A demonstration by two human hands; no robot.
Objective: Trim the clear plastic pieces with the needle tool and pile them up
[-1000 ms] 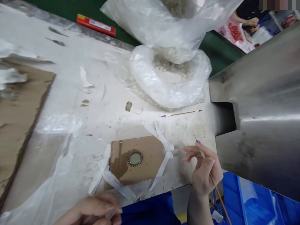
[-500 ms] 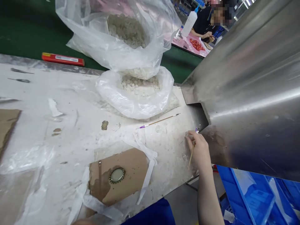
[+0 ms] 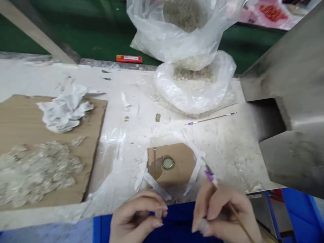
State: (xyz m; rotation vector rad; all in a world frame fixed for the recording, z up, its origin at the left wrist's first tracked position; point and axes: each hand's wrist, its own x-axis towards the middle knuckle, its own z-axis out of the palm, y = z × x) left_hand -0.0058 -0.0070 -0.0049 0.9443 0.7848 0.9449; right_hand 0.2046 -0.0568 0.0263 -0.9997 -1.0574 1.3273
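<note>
My left hand (image 3: pixel 138 216) is closed at the table's front edge, a small translucent piece (image 3: pixel 158 213) pinched between thumb and fingers. To its right, my right hand (image 3: pixel 225 211) is closed too. Its fingertips pinch another small cloudy piece (image 3: pixel 203 225), while a thin wooden-handled paintbrush (image 3: pixel 209 174) with a purple band lies through the same hand, its dark tip pointing up and left. Just beyond my hands, a round bottle cap (image 3: pixel 168 163) lies on a brown cardboard piece (image 3: pixel 184 158) edged with white strips. A second thin brush (image 3: pixel 212 118) lies on the table.
Two plastic bags (image 3: pixel 194 92) of pale pieces stand at the back. On the left, a larger cardboard sheet (image 3: pixel 93 135) bears a heap of clear pieces (image 3: pixel 43 172) and crumpled white paper (image 3: pixel 63 109). A metal housing (image 3: pixel 301 114) stands right; a red box (image 3: pixel 129 59) lies behind.
My right hand has come from beside the metal housing to the front edge, bringing the brush and a small piece. My left hand has come into view. The camera has turned left.
</note>
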